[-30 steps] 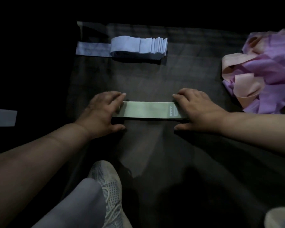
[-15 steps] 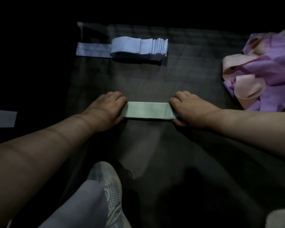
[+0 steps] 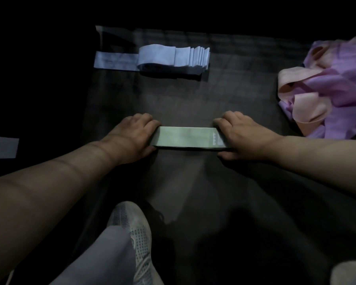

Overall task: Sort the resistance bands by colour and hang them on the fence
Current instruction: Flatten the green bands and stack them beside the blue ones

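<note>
Green band lies flat across the middle of the dark mat, stretched left to right between both hands. At its left end the left hand grips it, fingers curled over the far edge and thumb at the near edge. The right hand clamps the right end the same way, just beside a small white print on the band. Farther off, left of centre, sits a folded stack of blue bands. A loose heap of pink and purple bands lies at the far right. One blue strip shows at the left edge. Nearest, a pale shoe rests on the mat.
</note>
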Motion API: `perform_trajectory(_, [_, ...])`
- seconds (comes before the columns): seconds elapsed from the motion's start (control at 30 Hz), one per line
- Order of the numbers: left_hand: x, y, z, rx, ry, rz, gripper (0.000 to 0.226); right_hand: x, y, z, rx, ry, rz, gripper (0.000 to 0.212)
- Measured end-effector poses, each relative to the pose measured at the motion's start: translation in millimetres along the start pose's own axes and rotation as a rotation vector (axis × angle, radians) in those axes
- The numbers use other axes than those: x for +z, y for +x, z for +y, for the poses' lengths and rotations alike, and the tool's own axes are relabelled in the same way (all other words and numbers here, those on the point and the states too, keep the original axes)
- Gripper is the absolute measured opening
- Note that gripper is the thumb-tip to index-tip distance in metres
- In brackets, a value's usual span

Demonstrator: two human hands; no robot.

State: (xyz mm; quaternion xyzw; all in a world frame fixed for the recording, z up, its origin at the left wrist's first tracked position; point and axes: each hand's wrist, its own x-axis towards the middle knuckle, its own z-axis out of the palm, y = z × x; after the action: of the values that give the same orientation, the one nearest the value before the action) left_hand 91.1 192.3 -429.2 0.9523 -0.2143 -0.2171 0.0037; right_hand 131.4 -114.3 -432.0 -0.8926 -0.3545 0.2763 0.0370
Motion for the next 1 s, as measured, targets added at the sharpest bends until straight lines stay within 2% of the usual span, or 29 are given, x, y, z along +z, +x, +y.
perform_trajectory(0.1, [1.4,-0.6,2.8,0.023,0.003,0.04,0.085,0.3,-9.5,11.1,0.021,0.066,0.004,0.094])
perform_trajectory(0.23, [0.9,9.8,23.8,0.039,-0.048,0.059,0.09,3.7,-19.3,22.2,0.037,0.132,0.027,0.099])
perform_trajectory(0.33, [-1.7,23.8,46.5,0.065,-0.072,0.053,0.09,6.6,-24.3,28.5,0.045,0.199,0.037,0.082])
perform_trajectory(0.43, [-2.7,40.5,62.2,0.083,-0.082,0.01,0.075,10.2,-26.0,31.3,0.035,0.26,0.065,0.062])
perform_trajectory(0.53, [-4.6,50.3,68.2,0.052,-0.029,-0.009,0.061,14.8,-26.0,32.6,0.026,0.272,0.09,0.074])
perform_trajectory(0.77, [-12.7,59.9,83.3,0.115,-0.029,0.014,0.072,17.8,-38.8,29.0,0.168,0.423,0.178,0.098])
perform_trajectory(0.83, [-12.2,63.9,89.7,0.123,-0.022,0.018,0.069,23.6,-44.9,24.3,0.225,0.465,0.195,0.086])
perform_trajectory(0.93, [-9.1,67.2,94.7,0.115,-0.01,0.017,0.064,32.2,-47.7,18.8,0.268,0.531,0.145,0.055])
perform_trajectory(1.0, [-8.4,68.0,94.7,0.103,-0.015,0.012,0.063,33.7,-45.7,18.4,0.278,0.582,0.134,0.047])
